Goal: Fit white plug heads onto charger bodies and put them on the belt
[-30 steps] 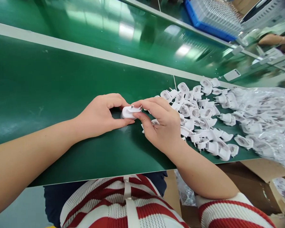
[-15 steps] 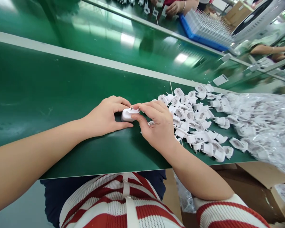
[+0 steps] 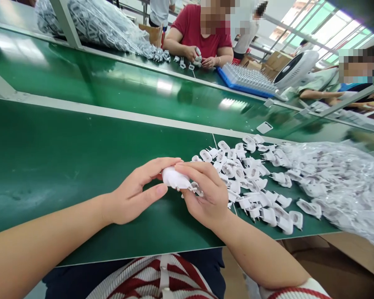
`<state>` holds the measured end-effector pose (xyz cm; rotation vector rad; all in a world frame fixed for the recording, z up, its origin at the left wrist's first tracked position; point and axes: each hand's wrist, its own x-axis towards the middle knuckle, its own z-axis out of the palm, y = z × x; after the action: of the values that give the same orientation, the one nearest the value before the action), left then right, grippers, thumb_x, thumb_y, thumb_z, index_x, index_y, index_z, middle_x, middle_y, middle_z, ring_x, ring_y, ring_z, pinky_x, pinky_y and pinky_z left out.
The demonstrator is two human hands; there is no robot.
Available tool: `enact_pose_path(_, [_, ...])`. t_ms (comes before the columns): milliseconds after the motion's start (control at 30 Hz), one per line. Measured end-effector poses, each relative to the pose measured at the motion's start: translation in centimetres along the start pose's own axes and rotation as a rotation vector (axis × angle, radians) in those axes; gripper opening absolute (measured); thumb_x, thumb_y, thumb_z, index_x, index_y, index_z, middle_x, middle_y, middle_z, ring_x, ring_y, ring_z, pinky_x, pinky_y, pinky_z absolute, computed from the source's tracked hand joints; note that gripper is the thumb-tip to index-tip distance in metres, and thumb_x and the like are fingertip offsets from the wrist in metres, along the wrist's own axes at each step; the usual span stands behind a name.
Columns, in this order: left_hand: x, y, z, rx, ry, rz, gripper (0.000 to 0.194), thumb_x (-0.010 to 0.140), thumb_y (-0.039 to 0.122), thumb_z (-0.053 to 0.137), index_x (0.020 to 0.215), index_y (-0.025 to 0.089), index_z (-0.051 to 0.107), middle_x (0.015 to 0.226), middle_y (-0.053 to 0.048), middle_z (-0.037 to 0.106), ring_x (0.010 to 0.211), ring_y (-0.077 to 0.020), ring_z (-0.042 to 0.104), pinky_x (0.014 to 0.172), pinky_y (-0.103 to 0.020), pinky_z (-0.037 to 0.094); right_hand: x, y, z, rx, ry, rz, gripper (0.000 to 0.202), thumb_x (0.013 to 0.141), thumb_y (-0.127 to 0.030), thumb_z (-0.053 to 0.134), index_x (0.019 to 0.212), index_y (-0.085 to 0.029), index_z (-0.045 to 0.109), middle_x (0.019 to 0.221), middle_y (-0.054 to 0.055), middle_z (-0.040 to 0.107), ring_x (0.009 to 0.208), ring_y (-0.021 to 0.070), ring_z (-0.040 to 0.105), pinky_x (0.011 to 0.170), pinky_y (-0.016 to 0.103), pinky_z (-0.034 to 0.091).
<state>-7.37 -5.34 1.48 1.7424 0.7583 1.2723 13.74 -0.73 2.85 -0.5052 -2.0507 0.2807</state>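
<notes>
A white two-pin plug housing [image 3: 175, 178] is held between my two hands, just over the green work surface, its metal pins pointing down toward me. My right hand [image 3: 205, 193] grips its right end, fingers over the top and thumb below. At its left end, my left hand [image 3: 137, 189] has its fingers along the far side and its thumb at the lower near edge, loosely around it. The fingertips behind the housing are hidden. Just right of my right hand lies a loose heap of similar white plug housings [image 3: 252, 172].
A clear plastic bag [image 3: 349, 178] full of white plug parts lies at the right. A pale rail [image 3: 118, 117] runs behind my work surface. Across the line, a person in a red shirt [image 3: 190, 31] handles small parts beside a blue tray [image 3: 237, 86]. A flat white piece [image 3: 264, 127] lies beyond the rail.
The plug housing has been turned, so its pins face down toward me instead of up. My left thumb has shifted. The view has tilted up, showing more of the people opposite.
</notes>
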Motion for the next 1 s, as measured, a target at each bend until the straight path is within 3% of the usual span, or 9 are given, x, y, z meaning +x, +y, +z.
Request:
enact_pose_path(100, [-0.4,-0.1,0.8,0.117,0.053,0.080,0.046,0.110,0.022,0.043,0.154,0.021,0.055,0.144,-0.012,0.065,0.132,-0.0221,0.062,0.115,-0.034,0.050,-0.1,-0.7,0.0,0.013,0.013,-0.007,0.041,0.092,-0.003,0.068,0.128,-0.023,0.070,0.109,0.009,0.077,0.098,0.0204,0.073,0.082,0.036,0.061])
enact_pose_path(333, [-0.8,0.5,2.7,0.201,0.183,0.255,0.045,0.110,0.016,0.037,0.151,0.013,0.055,0.136,-0.015,0.068,0.126,-0.0207,0.065,0.112,-0.032,0.052,-0.8,-1.9,0.4,0.005,0.059,-0.012,0.045,0.087,-0.002,0.069,0.128,-0.021,0.070,0.108,0.008,0.078,0.091,0.0196,0.072,0.071,0.035,0.058])
enact_pose_path(467, [-1.0,1.2,2.5,0.145,0.170,0.226,0.045,0.111,0.015,0.036,0.149,0.012,0.060,0.134,-0.014,0.072,0.126,-0.0181,0.068,0.113,-0.027,0.052,-0.7,-2.0,0.1,0.038,0.075,-0.045,0.047,0.087,-0.005,0.070,0.131,-0.020,0.069,0.107,0.009,0.077,0.089,0.0202,0.071,0.069,0.036,0.058])
enact_pose_path(667, [-1.3,1.0,2.3,0.098,0.171,0.216,0.050,0.110,0.015,0.033,0.154,0.014,0.058,0.149,-0.013,0.066,0.139,-0.0200,0.062,0.123,-0.029,0.046,-0.5,-1.8,0.1,0.059,0.061,-0.052,0.043,0.090,-0.011,0.074,0.132,-0.020,0.070,0.105,0.009,0.076,0.090,0.0219,0.071,0.073,0.038,0.060])
enact_pose_path(1000, [-1.2,0.7,1.8,0.130,0.138,0.254,0.050,0.106,0.015,0.042,0.155,0.012,0.055,0.148,-0.015,0.066,0.136,-0.0207,0.064,0.120,-0.029,0.048,-0.6,-1.5,0.3,0.087,0.063,-0.030,0.045,0.089,-0.011,0.076,0.132,-0.021,0.070,0.107,0.010,0.076,0.091,0.0218,0.071,0.072,0.036,0.060])
